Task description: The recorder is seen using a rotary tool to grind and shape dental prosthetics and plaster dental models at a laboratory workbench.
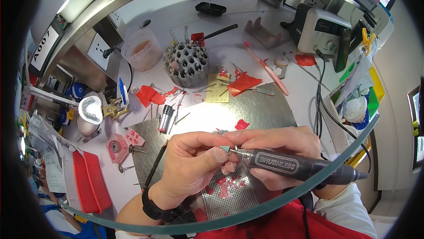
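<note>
My right hand (282,144) is wrapped round a black rotary handpiece (304,168), which lies slanted with its metal nose to the left. A thin shank with a pale green grinding tip (225,149) sticks out of the nose. At that tip, the thumb and fingers of my left hand (194,155) are pinched together. Whatever they hold is hidden by the fingers. Both hands meet above a perforated metal grate (238,197) strewn with red scraps. A metal sheet (278,113) covers the bench under the hands.
Beyond the hands stand a grey bur holder (185,64), a cloudy plastic tub (141,51) and a white control box (320,29) with a cable. Red wax pieces (244,83), a pink toothbrush (267,68) and a lighter (166,118) lie about. At left is a white dental cast (91,110). A glass edge (282,203) crosses in front.
</note>
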Tool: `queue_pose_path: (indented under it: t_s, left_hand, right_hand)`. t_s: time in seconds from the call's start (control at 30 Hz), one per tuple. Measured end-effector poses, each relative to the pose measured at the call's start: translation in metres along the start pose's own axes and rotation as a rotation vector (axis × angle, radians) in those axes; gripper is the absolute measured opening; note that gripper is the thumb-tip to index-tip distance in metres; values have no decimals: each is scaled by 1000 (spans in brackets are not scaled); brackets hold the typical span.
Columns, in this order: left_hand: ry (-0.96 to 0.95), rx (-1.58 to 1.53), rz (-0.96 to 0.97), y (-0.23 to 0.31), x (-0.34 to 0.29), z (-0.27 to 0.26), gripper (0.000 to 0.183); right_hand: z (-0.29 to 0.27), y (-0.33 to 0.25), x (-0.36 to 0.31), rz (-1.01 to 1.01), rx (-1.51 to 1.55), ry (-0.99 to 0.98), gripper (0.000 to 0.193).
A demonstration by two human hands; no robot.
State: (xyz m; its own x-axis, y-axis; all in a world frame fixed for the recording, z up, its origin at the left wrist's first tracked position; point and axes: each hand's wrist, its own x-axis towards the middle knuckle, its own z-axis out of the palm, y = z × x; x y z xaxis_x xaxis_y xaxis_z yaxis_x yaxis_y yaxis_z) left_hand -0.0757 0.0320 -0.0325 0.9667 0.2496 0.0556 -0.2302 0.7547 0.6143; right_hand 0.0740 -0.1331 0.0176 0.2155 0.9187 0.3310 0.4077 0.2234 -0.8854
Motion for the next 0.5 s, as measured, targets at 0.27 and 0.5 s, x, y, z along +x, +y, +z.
queue_pose_path:
  t_s: [0.27,0.5]
  left_hand:
    - [12,76,-33,1,0,-3,18]
    - [55,158,61,13,6,4,15]
  right_hand:
    - [-2,2,1,-68,-14,-15,35]
    - [-2,-2,-3,183,112,70,38]
